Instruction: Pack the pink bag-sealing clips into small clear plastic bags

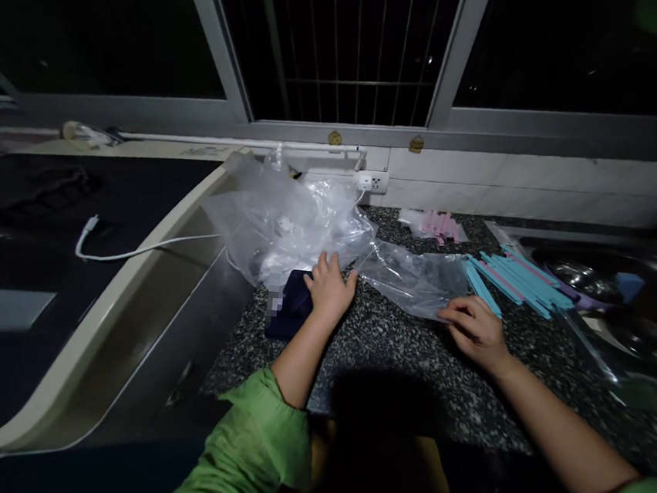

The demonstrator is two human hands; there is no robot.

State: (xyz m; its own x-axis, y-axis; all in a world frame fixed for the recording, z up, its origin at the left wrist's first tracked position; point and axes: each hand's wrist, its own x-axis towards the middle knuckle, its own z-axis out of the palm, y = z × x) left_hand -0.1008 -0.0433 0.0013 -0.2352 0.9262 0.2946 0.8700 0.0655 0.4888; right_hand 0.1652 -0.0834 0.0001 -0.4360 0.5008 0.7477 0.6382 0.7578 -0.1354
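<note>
My left hand [330, 287] lies on a dark blue object [292, 305] at the foot of a crumpled clear plastic bag [285, 215], its fingers stretched forward and apart. My right hand [474, 330] rests on the speckled granite counter [389, 345], fingers curled and pinching the edge of a flatter clear plastic bag [412, 278]. Just beyond the right hand lies a bundle of light blue sticks [514, 280], with a few pink ones mixed in. Green sleeves cover both upper arms.
A small pile of pink sticks [438, 224] lies near the wall, below a white socket [373, 181]. A white cable [130, 251] runs over a dark surface on the left. A metal sink [603, 288] with items sits at right. Dark windows are behind.
</note>
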